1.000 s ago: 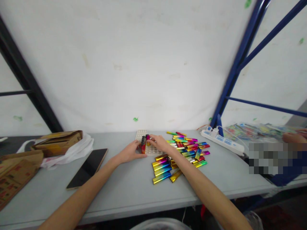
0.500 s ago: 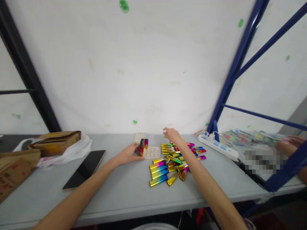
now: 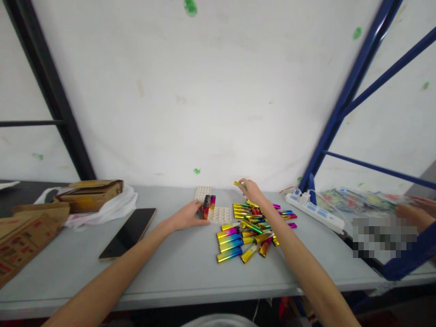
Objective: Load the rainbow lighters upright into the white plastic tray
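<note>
My left hand (image 3: pixel 186 215) rests on the table at the left end of a pale tray with rows of small holes (image 3: pixel 223 215). Its thumb lies in front of a short row of upright lighters (image 3: pixel 206 210) and its fingers curl along their left side. One more lighter (image 3: pixel 213 201) stands upright in the tray just to the right. Raised behind the loose pile, my right hand (image 3: pixel 252 190) pinches a yellow-green lighter (image 3: pixel 239 184). Under my right forearm lie many shiny gold, blue and pink lighters (image 3: pixel 250 229), some lined up and some crossed.
A second pale tray (image 3: pixel 203 192) lies behind. To the left are a dark phone (image 3: pixel 129 232), cardboard boxes (image 3: pixel 90 195) and a white plastic bag (image 3: pixel 114 210). A power strip (image 3: pixel 315 211) and blue rack post (image 3: pixel 335 118) stand right, with another person's hand (image 3: pixel 413 213) beyond.
A yellow-green lighter now shows plainly in my right fingers, where none was clear before. My left hand stays by the upright lighters. The whole view has shifted a little.
</note>
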`<action>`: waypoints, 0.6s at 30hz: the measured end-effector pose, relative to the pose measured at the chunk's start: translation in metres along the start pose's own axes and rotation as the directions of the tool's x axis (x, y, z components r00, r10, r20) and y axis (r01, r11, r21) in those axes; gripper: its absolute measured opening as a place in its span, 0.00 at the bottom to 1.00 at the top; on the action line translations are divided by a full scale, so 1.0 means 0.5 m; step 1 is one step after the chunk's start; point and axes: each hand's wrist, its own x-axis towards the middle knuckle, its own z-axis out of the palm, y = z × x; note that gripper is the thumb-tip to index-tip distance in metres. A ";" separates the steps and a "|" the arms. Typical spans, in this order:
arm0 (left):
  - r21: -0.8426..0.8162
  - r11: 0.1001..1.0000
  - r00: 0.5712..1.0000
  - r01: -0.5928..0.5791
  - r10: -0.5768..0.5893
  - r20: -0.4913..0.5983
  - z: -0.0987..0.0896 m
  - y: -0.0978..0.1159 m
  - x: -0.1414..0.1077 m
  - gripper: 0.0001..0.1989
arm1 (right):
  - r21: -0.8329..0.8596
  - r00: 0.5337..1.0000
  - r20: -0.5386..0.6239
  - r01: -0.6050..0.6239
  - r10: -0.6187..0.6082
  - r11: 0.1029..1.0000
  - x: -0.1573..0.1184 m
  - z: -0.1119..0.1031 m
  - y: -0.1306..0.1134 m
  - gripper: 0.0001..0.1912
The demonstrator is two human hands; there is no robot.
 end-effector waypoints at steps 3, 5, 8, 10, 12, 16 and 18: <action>-0.003 1.000 1.000 0.002 -0.002 -0.001 0.001 -0.002 0.000 0.28 | 0.337 0.988 -0.151 0.092 -0.043 0.937 -0.013 0.000 -0.024 0.20; -0.013 1.000 1.000 -0.002 0.002 -0.009 0.002 -0.003 0.000 0.28 | 0.504 0.981 -0.190 0.120 -0.026 0.855 -0.026 0.010 -0.045 0.21; -0.001 1.000 1.000 -0.006 0.006 0.004 0.003 -0.005 0.000 0.28 | 0.697 0.991 -0.127 0.069 0.028 0.713 -0.048 0.031 -0.073 0.23; 0.020 1.000 1.000 -0.002 0.002 0.015 0.003 -0.006 0.001 0.28 | 0.756 0.997 -0.069 0.037 0.022 0.653 -0.063 0.043 -0.089 0.24; 0.031 1.000 1.000 0.001 -0.002 0.024 0.003 -0.006 0.001 0.28 | 0.785 0.999 -0.039 0.025 0.009 0.619 -0.079 0.051 -0.103 0.27; 0.007 1.000 1.000 -0.004 0.004 0.019 0.002 -0.002 0.000 0.28 | 0.874 0.995 0.077 -0.036 -0.066 0.484 -0.105 0.053 -0.133 0.30; -0.006 1.000 1.000 -0.008 0.008 0.010 0.002 0.001 -0.001 0.28 | 0.910 0.985 0.129 -0.071 -0.117 0.409 -0.111 0.052 -0.147 0.28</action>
